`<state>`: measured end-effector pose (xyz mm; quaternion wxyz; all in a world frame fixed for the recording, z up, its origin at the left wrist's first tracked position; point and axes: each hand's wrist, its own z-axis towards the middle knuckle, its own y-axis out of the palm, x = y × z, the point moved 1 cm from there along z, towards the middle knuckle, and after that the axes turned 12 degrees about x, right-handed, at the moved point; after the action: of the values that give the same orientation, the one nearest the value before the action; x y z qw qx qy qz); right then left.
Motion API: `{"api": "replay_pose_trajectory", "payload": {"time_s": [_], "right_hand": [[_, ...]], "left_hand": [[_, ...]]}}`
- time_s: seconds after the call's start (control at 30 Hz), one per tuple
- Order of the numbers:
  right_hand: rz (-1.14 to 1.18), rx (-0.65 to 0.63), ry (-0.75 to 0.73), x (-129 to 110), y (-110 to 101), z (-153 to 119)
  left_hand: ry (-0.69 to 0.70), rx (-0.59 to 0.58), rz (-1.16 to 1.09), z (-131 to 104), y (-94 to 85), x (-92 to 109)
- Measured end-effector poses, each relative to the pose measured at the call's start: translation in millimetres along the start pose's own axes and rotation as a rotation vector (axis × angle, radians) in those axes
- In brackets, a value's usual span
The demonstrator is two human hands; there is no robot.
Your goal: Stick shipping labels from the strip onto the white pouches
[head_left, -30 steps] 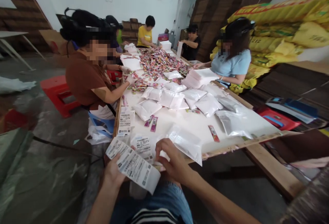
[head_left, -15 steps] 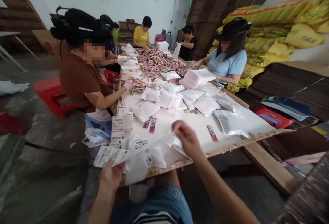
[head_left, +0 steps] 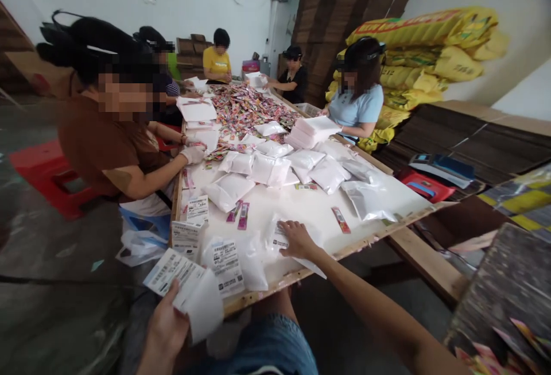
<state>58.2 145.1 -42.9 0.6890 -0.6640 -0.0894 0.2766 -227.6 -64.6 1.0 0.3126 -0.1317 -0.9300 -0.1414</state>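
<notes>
The left hand [head_left: 167, 322] is closed on a strip of shipping labels [head_left: 178, 277], its thumb on the printed face and the blank white end hanging down, just off the near edge of the white surface [head_left: 316, 205]. The right hand [head_left: 299, 241] is open, its fingers spread flat on a white plastic package [head_left: 274, 228] that lies near the same edge, with part of a printed label showing beside the fingertips. The two hands are well apart. Between them lies a labelled package [head_left: 224, 263], its barcode label facing up. Further labels [head_left: 197, 211] lie along the left edge. Beyond the hands, two purple sachets [head_left: 238, 215] lie side by side, and a red sachet [head_left: 341, 220] lies apart to the right. Behind these are a group of filled white packages [head_left: 269, 168], a stack of white bags [head_left: 313, 130] and a large heap of colourful sachets [head_left: 253, 105]. At the left side, a person in a brown top [head_left: 114, 145] reaches with gloved hands toward the sachets; across from them sits a person in light blue [head_left: 359, 105], before stacked yellow sacks [head_left: 413, 79].
</notes>
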Motion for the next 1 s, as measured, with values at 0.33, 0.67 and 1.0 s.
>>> {"api": "replay_pose_trajectory", "payload": {"time_s": [0.33, 0.67, 1.0], "right_hand": [[0.473, 0.284, -0.350, -9, -8, -50], [0.295, 0.412, 0.546, 105, -59, 53], [0.424, -0.213, -0.302, -121, 11, 164]], "left_hand": [[0.102, 0.051, 0.036, -8, 8.8, -3], [0.134, 0.058, 0.073, 7, 2.1, -8], [0.129, 0.036, -0.009, 22, 13.6, -5]]}}
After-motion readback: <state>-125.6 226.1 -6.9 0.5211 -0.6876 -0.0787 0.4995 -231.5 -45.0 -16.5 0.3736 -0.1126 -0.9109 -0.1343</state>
